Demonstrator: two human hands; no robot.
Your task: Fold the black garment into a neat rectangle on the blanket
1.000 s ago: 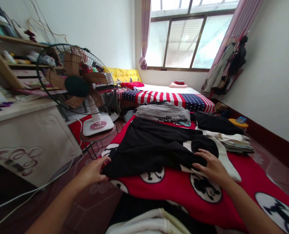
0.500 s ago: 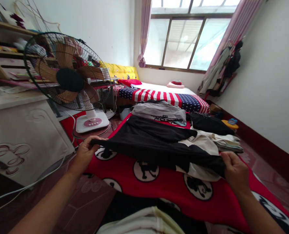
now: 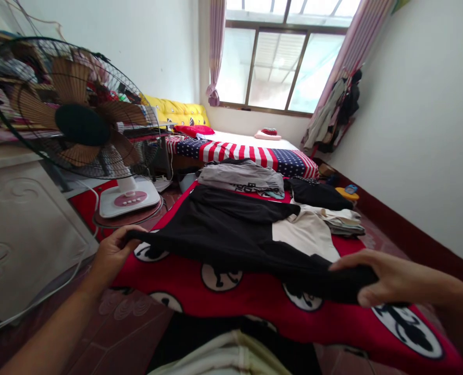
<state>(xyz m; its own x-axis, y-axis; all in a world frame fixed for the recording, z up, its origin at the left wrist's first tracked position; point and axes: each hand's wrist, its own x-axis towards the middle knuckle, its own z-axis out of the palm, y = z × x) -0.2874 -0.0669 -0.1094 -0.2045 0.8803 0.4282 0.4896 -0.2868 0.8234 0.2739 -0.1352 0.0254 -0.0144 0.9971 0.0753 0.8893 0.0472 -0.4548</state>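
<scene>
Fan [image 3: 78, 125] left, folded clothes [image 3: 342, 221] beyond. Black garment [image 3: 231, 237] stretched left-right; left hand [image 3: 112, 252], right hand [image 3: 387, 278] pinching its ends.

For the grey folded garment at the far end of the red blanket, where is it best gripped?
Probably the grey folded garment by its near folded edge, coming from the person's side over the black garment: it lies flat, with that edge facing the person and nothing on top of it.

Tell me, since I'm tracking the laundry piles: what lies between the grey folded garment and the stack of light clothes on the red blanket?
In the head view, a black folded garment lies between the grey garment and the light stack.
</scene>
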